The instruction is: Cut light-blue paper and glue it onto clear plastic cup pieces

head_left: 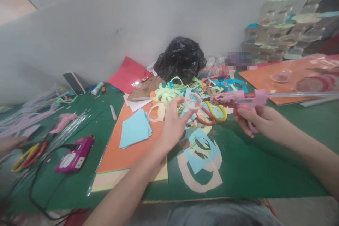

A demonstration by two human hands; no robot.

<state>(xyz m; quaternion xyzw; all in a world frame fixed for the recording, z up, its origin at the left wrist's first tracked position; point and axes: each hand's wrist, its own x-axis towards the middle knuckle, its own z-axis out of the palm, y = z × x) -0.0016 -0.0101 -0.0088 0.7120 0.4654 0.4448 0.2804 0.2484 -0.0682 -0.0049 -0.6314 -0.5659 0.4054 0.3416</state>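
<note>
My left hand (pixel 176 122) pinches a small clear plastic cup (pixel 193 100) by its sides, above the paper scraps. In my right hand (pixel 261 118) is a pink glue gun (pixel 238 99), its nozzle pointing left and close to the cup. A long clear glue stick (pixel 302 94) runs out of the gun's back end. Beneath and just right of the cup lie scissors with red and yellow handles (pixel 215 112). Below them are a cut blue paper sheet (pixel 202 150) and a pale paper ring (pixel 198 182). Blue paper squares (pixel 135 127) sit stacked left of my left hand.
A black plastic bag (pixel 180 58) stands against the wall behind green and blue scraps (pixel 169 93). Stacked clear cups (pixel 286 28) rise at back right. On the left are a purple power strip (pixel 75 155), another pink glue gun (pixel 63 123), a phone (pixel 74 83) and another person's hand (pixel 12 144).
</note>
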